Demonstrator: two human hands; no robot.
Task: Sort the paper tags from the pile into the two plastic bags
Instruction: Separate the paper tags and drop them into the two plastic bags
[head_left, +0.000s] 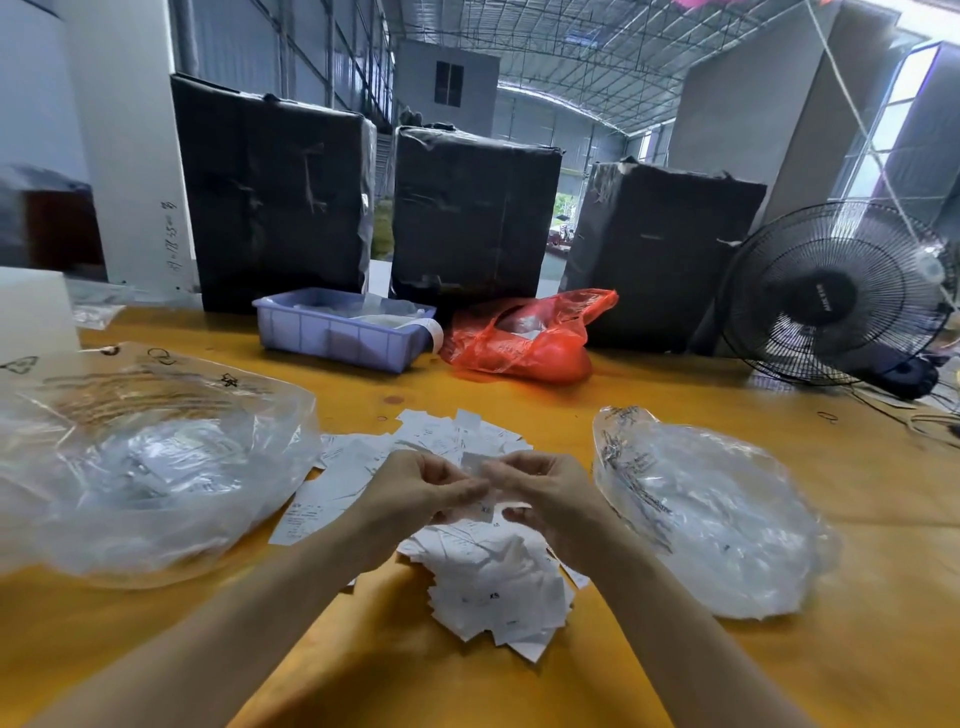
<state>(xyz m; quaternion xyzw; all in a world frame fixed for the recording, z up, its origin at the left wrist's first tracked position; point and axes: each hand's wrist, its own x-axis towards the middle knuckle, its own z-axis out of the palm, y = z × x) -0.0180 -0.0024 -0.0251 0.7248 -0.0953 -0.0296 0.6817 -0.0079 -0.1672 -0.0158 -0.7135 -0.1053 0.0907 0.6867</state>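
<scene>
A pile of white paper tags (493, 587) lies on the yellow table (675, 395) in front of me, with more tags spread behind it. Above the pile my left hand (421, 491) and my right hand (545, 493) meet, both with curled fingers pinching a few tags (480, 512) between them; one shows "XS". A large clear plastic bag (140, 467) lies open at the left with tags inside. A second clear plastic bag (711, 514) lies at the right.
A lilac plastic bin (337, 338) and a red plastic bag (524, 343) sit at the back of the table. Three black-wrapped boxes (467, 218) stand behind them. A black fan (831, 296) stands at the back right.
</scene>
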